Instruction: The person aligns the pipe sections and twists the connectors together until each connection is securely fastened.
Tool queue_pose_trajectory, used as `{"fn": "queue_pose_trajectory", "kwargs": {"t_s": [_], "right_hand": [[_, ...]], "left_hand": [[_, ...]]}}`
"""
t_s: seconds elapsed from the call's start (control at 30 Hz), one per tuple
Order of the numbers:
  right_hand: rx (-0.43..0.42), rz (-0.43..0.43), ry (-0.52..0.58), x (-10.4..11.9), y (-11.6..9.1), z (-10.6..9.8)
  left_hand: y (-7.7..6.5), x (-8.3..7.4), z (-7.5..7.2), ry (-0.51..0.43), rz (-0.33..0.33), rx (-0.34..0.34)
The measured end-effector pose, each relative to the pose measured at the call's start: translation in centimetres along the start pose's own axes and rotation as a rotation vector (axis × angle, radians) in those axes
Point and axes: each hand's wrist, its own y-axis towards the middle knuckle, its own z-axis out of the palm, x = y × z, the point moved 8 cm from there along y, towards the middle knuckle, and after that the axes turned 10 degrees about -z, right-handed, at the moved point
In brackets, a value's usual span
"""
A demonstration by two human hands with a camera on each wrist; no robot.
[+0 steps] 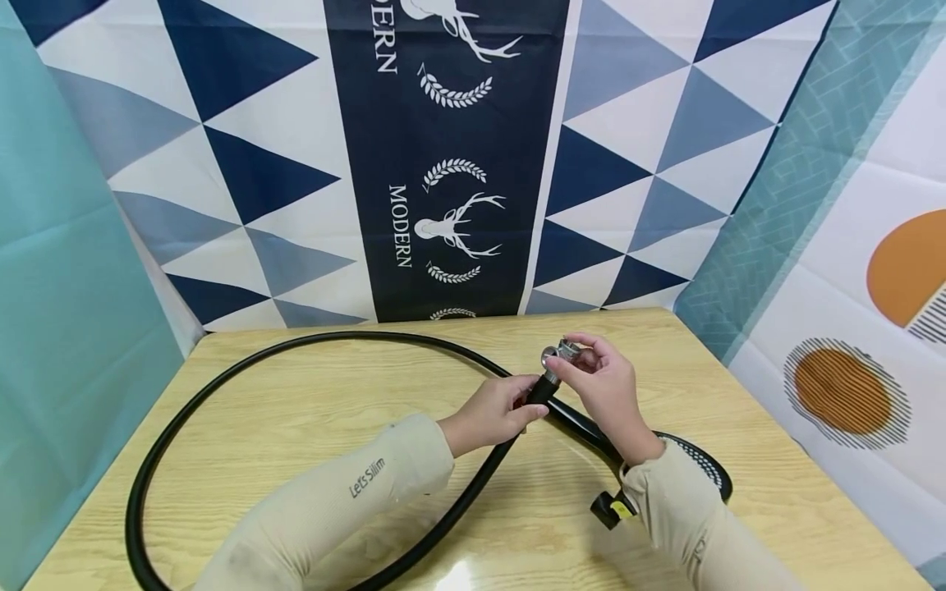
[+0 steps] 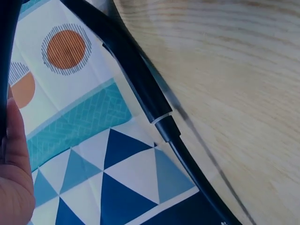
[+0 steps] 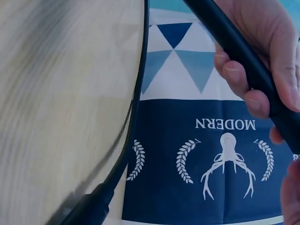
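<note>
Hose end (image 1: 543,391) is being gripped by the left hand (image 1: 491,414), whose fingers and thumb are being wrapped round the black tube. Just beyond it, a metal fitting (image 1: 552,358) is being pinched between the thumb and fingers of the right hand (image 1: 609,398). The long axis of the hose end is being directed forward and slightly to the right, with the fitting being met at its far tip, above the table (image 1: 332,394). The fitting is being approached more closely by the right hand, from the right, while support is being given by the left hand lower down. Judging by this, alignment is being governed by that shared line; whether a thread is being engaged cannot be told. The hose (image 1: 136,509) is being looped out leftward, its other end being joined to a black sprayer (image 1: 584,424) that is lying on the table, under the right forearm.
</note>
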Motion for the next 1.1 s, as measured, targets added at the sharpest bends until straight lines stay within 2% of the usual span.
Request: {"fn": "queue_pose_trajectory", "kwargs": {"t_s": [0.17,0.27,0.47,0.6,0.8,1.1], "right_hand": [[0.069,-0.027,-0.031,0.3,0.4,0.3],[0.158,-0.053,-0.069,0.5,0.6,0.2],[0.429,-0.242,-0.177,2.1,0.9,-0.2],[0.535,-0.323,-0.180,2.7,1.0,-0.2],[0.576,-0.383,-0.223,3.4,1.1,-0.3],[0.547,-0.356,-0.131,3.8,1.2,0.1]], "left_hand": [[-0.2,-0.4,-0.1,0.050,0.085,0.013],[-0.4,-0.7,-0.2,0.069,0.134,0.008],[-0.7,-1.0,-0.4,0.108,0.178,-0.016],[-0.8,-1.0,-0.4,0.152,0.187,-0.009],[-0.9,-1.4,-0.4,0.198,0.183,0.004],[-1.2,-1.7,-1.0,0.211,0.210,-0.019]]}}
